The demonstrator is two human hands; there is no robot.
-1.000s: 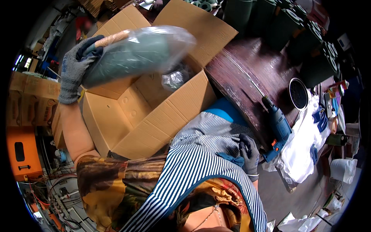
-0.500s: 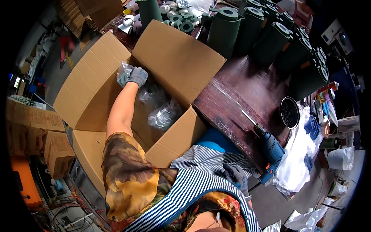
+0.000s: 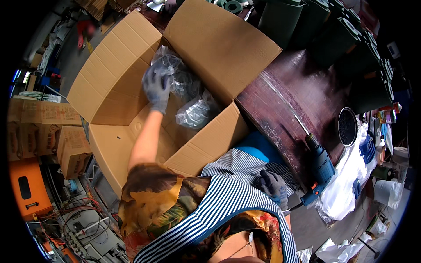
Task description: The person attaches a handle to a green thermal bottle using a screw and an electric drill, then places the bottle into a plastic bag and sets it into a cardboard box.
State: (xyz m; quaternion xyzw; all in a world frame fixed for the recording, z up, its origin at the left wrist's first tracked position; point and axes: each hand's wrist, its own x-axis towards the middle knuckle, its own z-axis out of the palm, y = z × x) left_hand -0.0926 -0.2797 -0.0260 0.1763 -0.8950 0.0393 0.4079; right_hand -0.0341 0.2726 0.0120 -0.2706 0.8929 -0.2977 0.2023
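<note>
My left hand [image 3: 156,90], in a grey glove, reaches into an open cardboard box [image 3: 109,72]. Its fingers look spread and slightly blurred, with nothing gripped between them. Just beyond them, in the far corner of the box, is a clear plastic bag [image 3: 165,57]. Another clear bag [image 3: 193,115] lies nearer, against the box's right wall; what these bags contain is hard to make out. My right hand [image 3: 274,186], gloved too, rests on the striped apron [image 3: 232,164] by the table edge. Its fingers are loosely bent and apart, holding nothing visible.
On the dark red table [image 3: 285,101] to the right lie a blue power drill [image 3: 322,166] with a long bit and a round dish of dark bits [image 3: 346,127]. Several dark green cylinders [image 3: 337,44] stand behind. Closed cartons [image 3: 74,151] and an orange case [image 3: 28,188] sit left.
My left hand has let go of the plastic bag, which now lies in the box's far corner. The whole view has shifted, and my right hand shows more fully.
</note>
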